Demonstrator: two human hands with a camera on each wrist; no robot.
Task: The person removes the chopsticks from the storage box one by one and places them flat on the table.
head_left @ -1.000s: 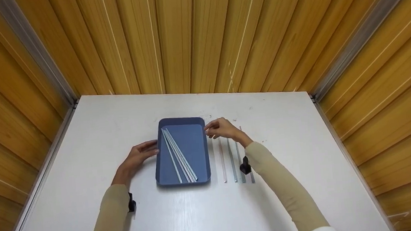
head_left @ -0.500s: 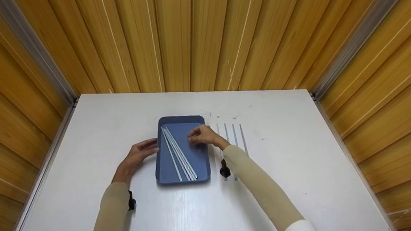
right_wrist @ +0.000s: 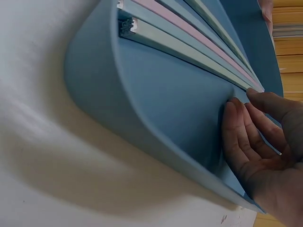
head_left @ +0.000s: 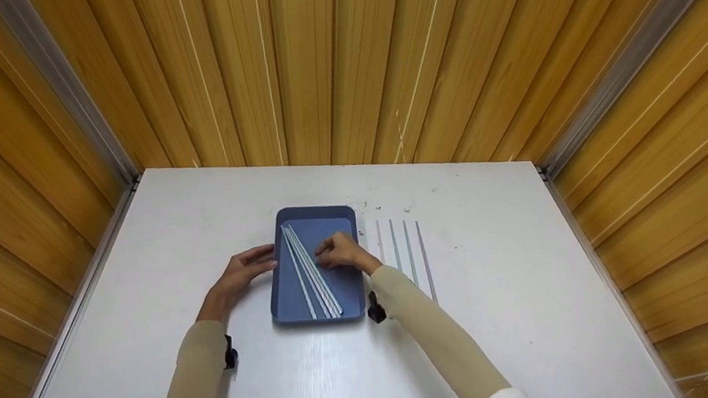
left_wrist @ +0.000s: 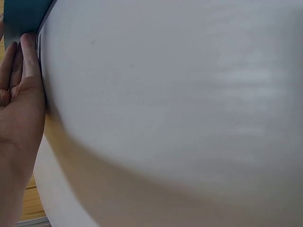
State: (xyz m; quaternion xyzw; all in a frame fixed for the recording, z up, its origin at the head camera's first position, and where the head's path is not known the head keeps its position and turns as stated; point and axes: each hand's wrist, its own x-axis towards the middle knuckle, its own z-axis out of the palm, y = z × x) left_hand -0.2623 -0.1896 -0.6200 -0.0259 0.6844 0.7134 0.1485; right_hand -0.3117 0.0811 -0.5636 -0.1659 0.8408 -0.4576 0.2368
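Pale green, pink and blue: slim strips (right_wrist: 180, 50), at least five, fanned inside a blue tray (head_left: 350, 289), far ends bunched, near ends spread. Just beside the bundle, inside the rim, right hand (head_left: 340, 251) with thumb and fingertips parted, apparently gripping nothing. Best handled with a light fingertip pinch, one strip at a time, neighbours undisturbed. Left hand (head_left: 239, 274), fingers loosely extended, against the tray's outer side, well placed for steadying. Alongside, four more strips (head_left: 409, 245) on the white surface (head_left: 494, 257), partly behind a sleeve (head_left: 440, 336)

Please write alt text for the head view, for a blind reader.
A person's right hand is beside slim rods in a blue tray, while the left hand touches the tray's left side. Four more rods lie on the white table, right of the tray.
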